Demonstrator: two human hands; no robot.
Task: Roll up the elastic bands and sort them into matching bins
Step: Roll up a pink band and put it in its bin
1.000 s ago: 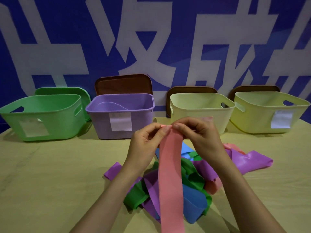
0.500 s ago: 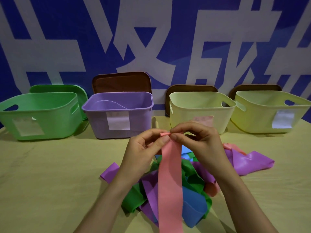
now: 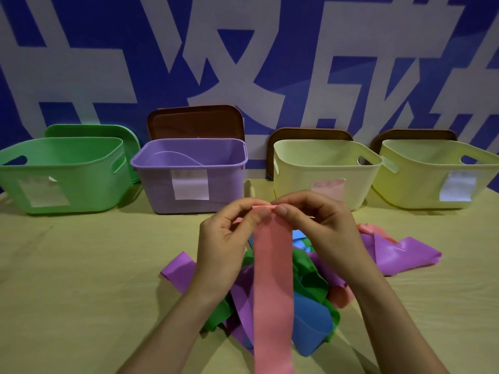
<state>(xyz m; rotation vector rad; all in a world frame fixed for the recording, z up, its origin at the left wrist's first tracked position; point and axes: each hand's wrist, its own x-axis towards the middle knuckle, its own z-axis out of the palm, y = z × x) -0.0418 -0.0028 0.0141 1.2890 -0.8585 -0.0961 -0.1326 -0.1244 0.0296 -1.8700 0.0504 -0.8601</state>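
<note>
A long pink elastic band hangs from both my hands above the table and runs off the bottom edge. My left hand and my right hand pinch its top end, which is folded into a small tight roll between the fingertips. Under the hands lies a tangled pile of bands: purple, green, blue and pink. At the back stand a green bin, a purple bin, a cream bin with a pink label and a yellow-green bin.
Brown lids and a green lid lean against the blue-and-white wall behind the bins. The wooden table stretches to the left and right of the pile.
The top end of the pink band has been turned over into a small roll between my fingertips. Both hands have stayed in about the same place.
</note>
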